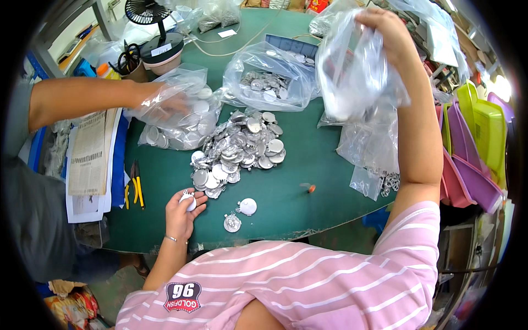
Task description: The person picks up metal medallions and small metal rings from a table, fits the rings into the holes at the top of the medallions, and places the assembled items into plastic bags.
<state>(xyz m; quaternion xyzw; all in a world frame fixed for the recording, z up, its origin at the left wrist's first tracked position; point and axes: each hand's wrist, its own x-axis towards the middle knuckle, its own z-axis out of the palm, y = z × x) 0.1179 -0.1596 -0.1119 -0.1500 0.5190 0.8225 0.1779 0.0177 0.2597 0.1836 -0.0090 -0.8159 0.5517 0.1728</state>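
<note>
My left hand [184, 217] is closed around a small round metal disc [188, 202], pinched under the thumb at the near edge of the pile. Two similar pieces, a smooth round disc [247, 207] and an ornate round piece [232, 223], lie on the table to its right. Beyond it spreads a heap of silvery round metal pieces [242, 146]. Up at the right, my right hand [385, 33] grips the top of a see-through plastic bag [349, 77], holding it upright above the table. Something whitish shows at the bag's bottom, but I cannot make it out.
At the left, a co-worker's arm [82, 102] reaches into a bag of discs [187, 124]. Another filled bag [269, 77] stands behind the heap. Yellow-handled pliers [137, 187], papers [91, 154], a fan [160, 44], a small orange-tipped item [311, 188] and stacked plastic bins [467, 148] surround the green table [297, 225].
</note>
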